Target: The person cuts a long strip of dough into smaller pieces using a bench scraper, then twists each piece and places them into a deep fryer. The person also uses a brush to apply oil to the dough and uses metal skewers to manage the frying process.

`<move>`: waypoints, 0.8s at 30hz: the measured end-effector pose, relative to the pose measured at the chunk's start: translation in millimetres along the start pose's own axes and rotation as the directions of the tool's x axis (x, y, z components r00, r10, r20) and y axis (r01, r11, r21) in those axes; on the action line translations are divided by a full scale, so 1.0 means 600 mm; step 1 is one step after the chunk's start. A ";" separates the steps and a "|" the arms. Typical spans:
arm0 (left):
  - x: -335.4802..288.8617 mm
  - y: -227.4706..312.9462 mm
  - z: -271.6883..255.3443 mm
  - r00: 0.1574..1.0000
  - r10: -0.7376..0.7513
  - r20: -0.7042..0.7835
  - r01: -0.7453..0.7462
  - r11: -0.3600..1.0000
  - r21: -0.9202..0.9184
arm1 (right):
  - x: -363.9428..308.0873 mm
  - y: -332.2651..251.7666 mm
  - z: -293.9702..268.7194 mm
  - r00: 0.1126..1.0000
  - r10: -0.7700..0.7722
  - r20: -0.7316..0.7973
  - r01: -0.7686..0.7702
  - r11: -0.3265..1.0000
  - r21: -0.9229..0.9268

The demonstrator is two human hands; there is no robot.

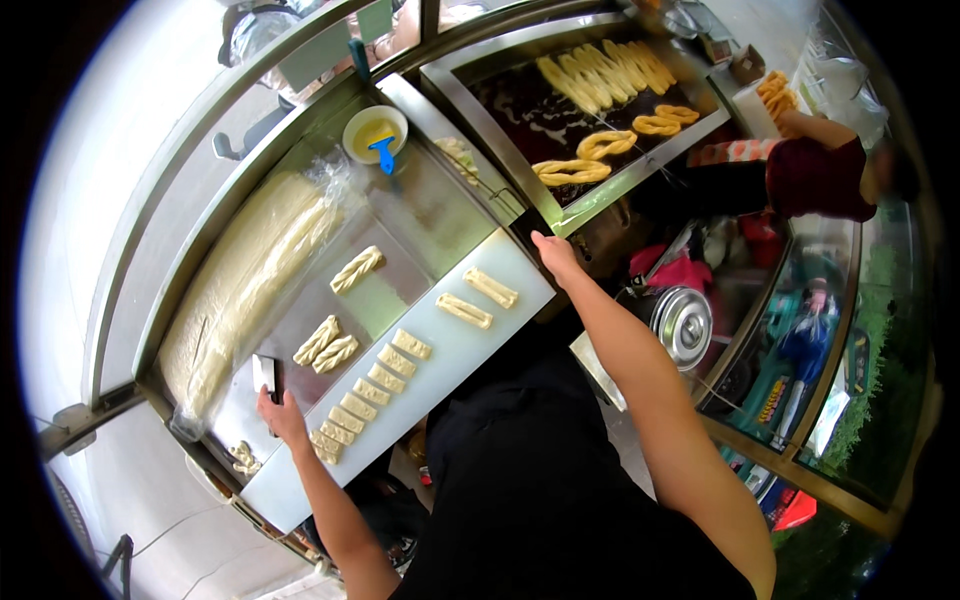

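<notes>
Left hand (284,417) holds a blade (264,373); right hand (556,256) beside fryer (497,138).

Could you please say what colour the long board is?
The long flat board is white, clearest in the head view.

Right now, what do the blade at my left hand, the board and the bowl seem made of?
Blade: probably steel, from its bright, silvery shine. Board: likely plastic, smooth and evenly pale, with no visible grain. Bowl: ceramic or plastic, smooth and white; can't tell which.
</notes>
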State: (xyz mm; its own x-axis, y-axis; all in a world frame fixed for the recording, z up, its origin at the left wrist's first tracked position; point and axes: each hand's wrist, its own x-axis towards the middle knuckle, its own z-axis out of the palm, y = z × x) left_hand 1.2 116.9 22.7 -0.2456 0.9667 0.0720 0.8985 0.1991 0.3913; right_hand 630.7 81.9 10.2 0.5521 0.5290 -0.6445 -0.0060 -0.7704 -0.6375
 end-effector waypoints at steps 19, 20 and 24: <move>-0.143 0.953 0.313 0.588 0.249 0.770 0.809 -0.155 -0.567 | -0.043 -0.089 -0.150 0.694 -0.068 0.717 -0.540 0.610 0.580; -0.149 0.954 0.316 0.601 0.307 0.738 0.798 -0.180 -0.575 | -0.023 -0.080 -0.189 0.640 -0.149 0.754 -0.464 0.708 0.533; -0.192 0.981 0.222 0.577 0.095 0.811 0.768 0.273 -0.579 | 0.124 -0.069 -0.382 0.691 -0.705 0.161 0.674 0.548 -0.495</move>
State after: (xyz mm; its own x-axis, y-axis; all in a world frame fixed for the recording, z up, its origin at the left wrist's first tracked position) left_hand 606.8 143.9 122.6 0.2383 0.7072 -0.6656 -0.1537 0.7042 0.6932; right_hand 863.2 71.5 85.1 0.2514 0.9657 -0.0643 0.7819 -0.2418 -0.5747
